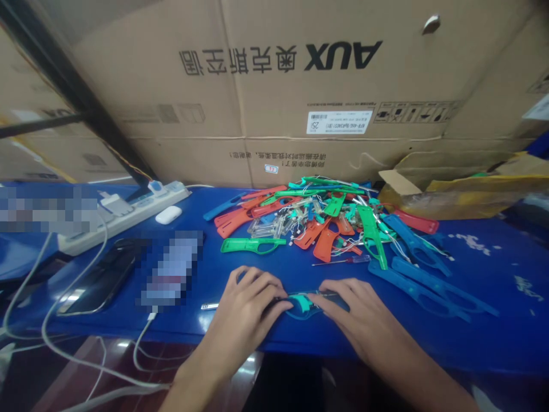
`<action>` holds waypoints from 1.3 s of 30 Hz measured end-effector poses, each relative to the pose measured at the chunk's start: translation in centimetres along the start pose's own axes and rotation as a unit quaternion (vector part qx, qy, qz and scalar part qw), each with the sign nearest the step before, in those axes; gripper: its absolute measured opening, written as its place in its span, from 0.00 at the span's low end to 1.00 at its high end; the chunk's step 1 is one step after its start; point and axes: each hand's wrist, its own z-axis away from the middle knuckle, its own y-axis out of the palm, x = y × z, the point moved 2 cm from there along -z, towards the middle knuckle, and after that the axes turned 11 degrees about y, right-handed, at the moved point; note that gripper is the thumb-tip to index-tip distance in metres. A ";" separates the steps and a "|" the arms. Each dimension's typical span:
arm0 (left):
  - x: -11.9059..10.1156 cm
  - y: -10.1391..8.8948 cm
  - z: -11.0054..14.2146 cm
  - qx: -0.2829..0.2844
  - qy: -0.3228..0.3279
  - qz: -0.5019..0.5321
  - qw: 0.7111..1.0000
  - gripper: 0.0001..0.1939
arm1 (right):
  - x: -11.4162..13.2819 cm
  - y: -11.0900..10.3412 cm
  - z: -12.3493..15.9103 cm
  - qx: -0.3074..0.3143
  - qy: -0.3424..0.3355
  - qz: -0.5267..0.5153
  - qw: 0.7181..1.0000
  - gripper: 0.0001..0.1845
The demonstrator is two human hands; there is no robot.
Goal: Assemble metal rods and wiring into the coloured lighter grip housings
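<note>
Near the front edge of the worktop point(484, 337), your left hand point(254, 303) and right hand point(357, 310), nearly closed, pinch the blue shell point(295, 314) from either side, so press evenly lest the green piece point(302, 303) slip out.

Soft light, blurry right edge

We could pass a hand over the bare surface point(489, 346) to the right of our right hand point(354, 300), on the near side of the loose blue handles point(403, 283). Ahead of us, the screwdriver point(358, 259) and the heap of parts point(334, 205) stand in the way, backed by the tall carton point(274, 86). Leftward, the lit phone point(174, 272), its cable point(148, 327) and the dark phone point(100, 280) obstruct us.
</note>
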 end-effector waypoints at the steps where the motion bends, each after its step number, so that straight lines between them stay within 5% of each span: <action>1: 0.0 0.0 0.1 -0.006 0.005 -0.002 1.000 0.04 | 0.0 0.0 0.0 -0.002 0.002 -0.004 1.000 0.28; 7: -0.4 0.5 0.7 -0.012 0.024 -0.026 0.999 0.08 | 0.4 -0.5 -0.5 -0.044 0.016 -0.015 0.999 0.16; 16: -0.6 1.8 -0.4 -0.026 0.028 -0.053 0.998 0.08 | 0.3 -1.3 -0.2 -0.076 0.079 -0.022 0.994 0.19; 21: -0.2 2.0 -0.1 -0.058 0.026 -0.072 0.995 0.11 | 0.6 -1.5 -0.4 -0.100 0.058 0.019 0.993 0.16; 26: 0.3 2.0 0.3 -0.032 0.051 -0.103 0.993 0.10 | 0.8 -0.9 1.0 -0.149 0.045 0.049 0.987 0.18; 33: 0.3 2.2 0.5 -0.052 0.047 -0.100 0.993 0.14 | 0.8 -0.4 3.3 -0.105 0.041 0.070 0.991 0.22; 39: 0.7 2.0 0.7 -0.088 -0.019 -0.043 0.995 0.27 | -0.2 -0.7 3.9 -0.084 0.117 -0.005 0.990 0.25</action>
